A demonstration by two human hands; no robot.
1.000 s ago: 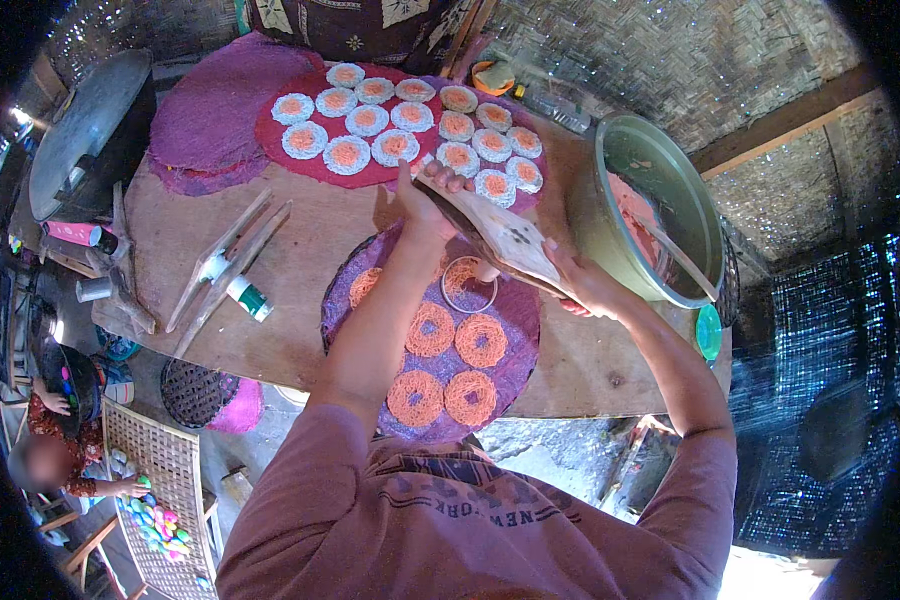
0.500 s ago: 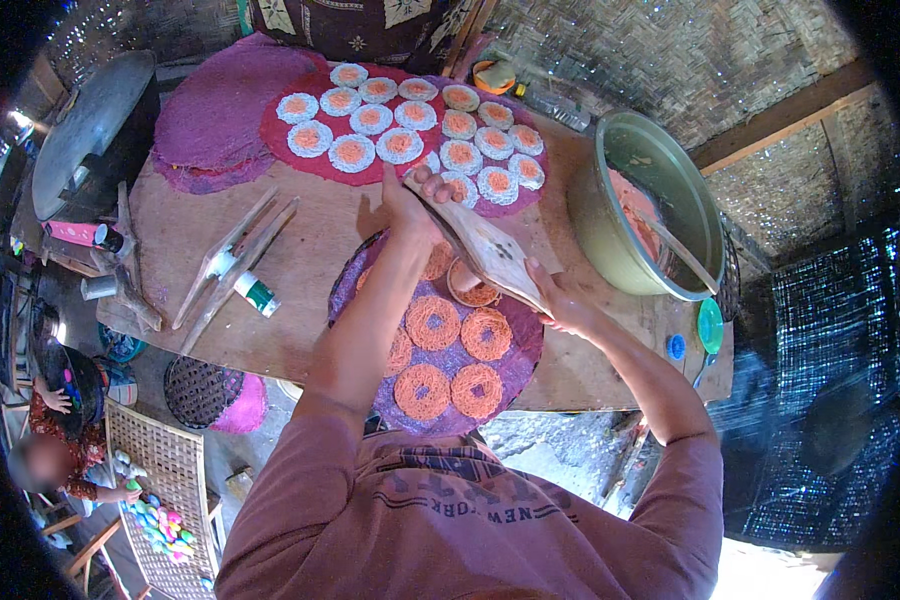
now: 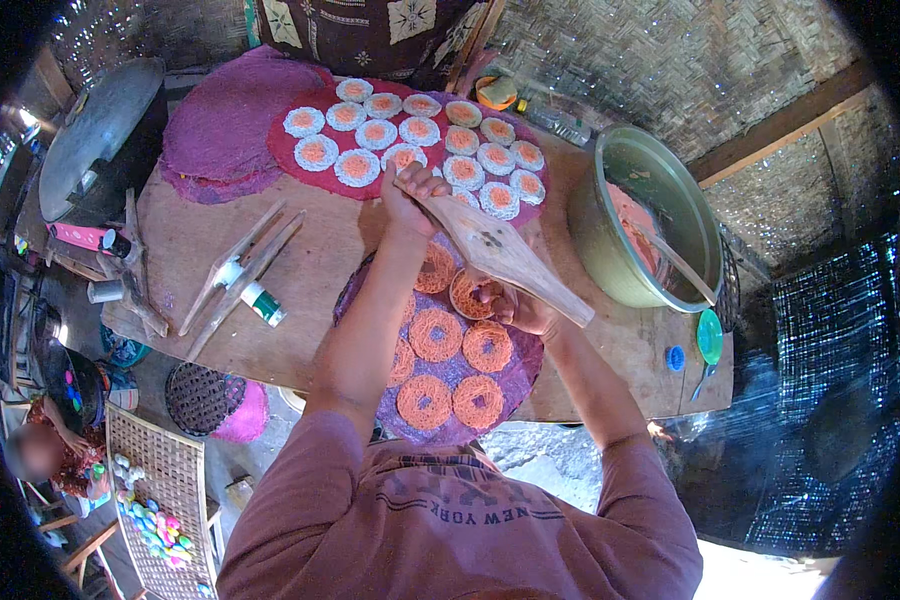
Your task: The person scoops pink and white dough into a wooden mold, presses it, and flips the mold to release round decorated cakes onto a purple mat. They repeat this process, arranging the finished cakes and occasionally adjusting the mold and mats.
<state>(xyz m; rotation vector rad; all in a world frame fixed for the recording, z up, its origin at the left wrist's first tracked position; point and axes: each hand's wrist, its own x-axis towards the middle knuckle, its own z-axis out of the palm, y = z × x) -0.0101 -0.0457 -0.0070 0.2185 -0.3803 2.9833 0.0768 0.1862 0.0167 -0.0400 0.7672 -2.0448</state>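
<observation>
Over the table (image 3: 320, 250), the left hand (image 3: 408, 205) clamps a wooden paddle (image 3: 505, 250), above the right hand (image 3: 530, 310), fingers seemingly curled.

Round purple mat (image 3: 520, 378), landmark. Left of it: bare surface (image 3: 315, 270), passable between left forearm (image 3: 355, 340) and crossed wooden sticks (image 3: 210, 295) with green-and-white bottle (image 3: 267, 308). Right: open strip, then deep green basin (image 3: 610, 270). Over far half: pointed board (image 3: 505, 250), blocking descent. Beyond: white discs (image 3: 357, 168), close-set.

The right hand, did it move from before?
Yes. The right hand has moved left, farther from the big green tub, in toward the orange rings.
</observation>
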